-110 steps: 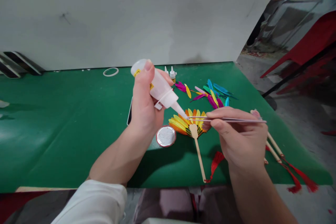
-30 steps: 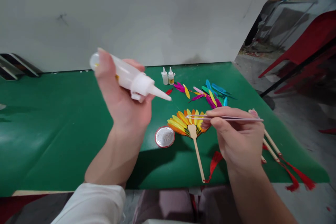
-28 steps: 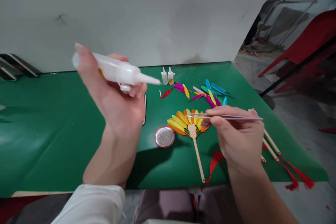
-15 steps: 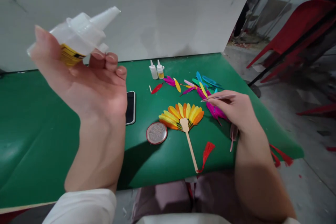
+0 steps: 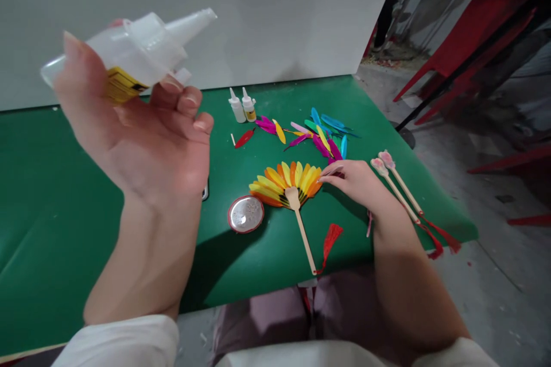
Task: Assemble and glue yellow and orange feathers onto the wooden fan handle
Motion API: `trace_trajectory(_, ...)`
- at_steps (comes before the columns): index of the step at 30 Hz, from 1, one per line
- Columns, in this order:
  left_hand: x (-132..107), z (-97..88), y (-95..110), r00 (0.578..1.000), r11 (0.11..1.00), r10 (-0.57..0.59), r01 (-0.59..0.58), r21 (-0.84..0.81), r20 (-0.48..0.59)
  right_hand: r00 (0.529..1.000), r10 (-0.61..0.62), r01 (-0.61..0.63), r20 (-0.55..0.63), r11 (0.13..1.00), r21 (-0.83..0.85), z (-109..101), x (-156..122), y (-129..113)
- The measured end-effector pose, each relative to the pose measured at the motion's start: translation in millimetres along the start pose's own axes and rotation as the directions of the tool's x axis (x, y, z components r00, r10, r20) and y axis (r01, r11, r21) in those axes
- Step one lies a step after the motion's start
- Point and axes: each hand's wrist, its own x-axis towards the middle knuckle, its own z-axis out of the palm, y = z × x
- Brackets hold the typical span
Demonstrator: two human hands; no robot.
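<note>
My left hand (image 5: 159,137) is raised at the left, its thumb and fingers closed round a clear glue bottle (image 5: 142,51) with a yellow label. The bottle lies tilted, its white nozzle pointing up and right. On the table lies a fan of yellow and orange feathers (image 5: 282,180) with a pale wooden handle (image 5: 305,235) and a red tassel (image 5: 331,241) at its end. My right hand (image 5: 350,180) is at the fan's right edge, fingers pinched on slim pink tweezers (image 5: 332,171), mostly hidden by the fingers. Whether the tip touches a feather is unclear.
Behind the fan lie loose feathers (image 5: 321,146) in several colours and a red feather (image 5: 245,138). Two small glue bottles (image 5: 242,109) stand near the wall. A round red-rimmed tin (image 5: 245,214) sits left of the fan; two tasselled handles (image 5: 400,186) lie right. A red chair (image 5: 469,40) stands beyond.
My right hand has moved left and down from near the loose feathers to the fan's right edge. The view has shifted right, showing the two tasselled handles. My left hand still holds the glue bottle.
</note>
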Motion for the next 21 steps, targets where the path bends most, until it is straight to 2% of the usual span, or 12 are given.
trace_trajectory(2, 1.2, -0.7, -0.4, 0.986, 0.987, 0.158, -0.158, -0.006, 0.045, 1.000, 0.000, 0.001, 0.016, 1.000, -0.009, 0.7, 1.1, -0.7)
trace_trajectory(3, 1.7, -1.4, -0.5, 0.978, 0.980, 0.198, -0.198, -0.005, 0.060, 1.000, 0.002, -0.002, 0.022, 1.000, -0.014, 0.8, 1.4, -1.1)
trace_trajectory(7, 1.7, -2.7, -0.5, 0.983, 0.987, 0.159, -0.162, 0.023, 0.091, 0.999, 0.009, -0.008, 0.045, 1.000, -0.022, 1.0, 2.1, -2.2)
trace_trajectory(21, 3.9, -3.5, -4.5, 0.983, 0.986, 0.151, -0.157, 0.048, 0.107, 0.998, 0.046, -0.047, 0.046, 0.999, 0.014, 1.4, 2.2, -1.9)
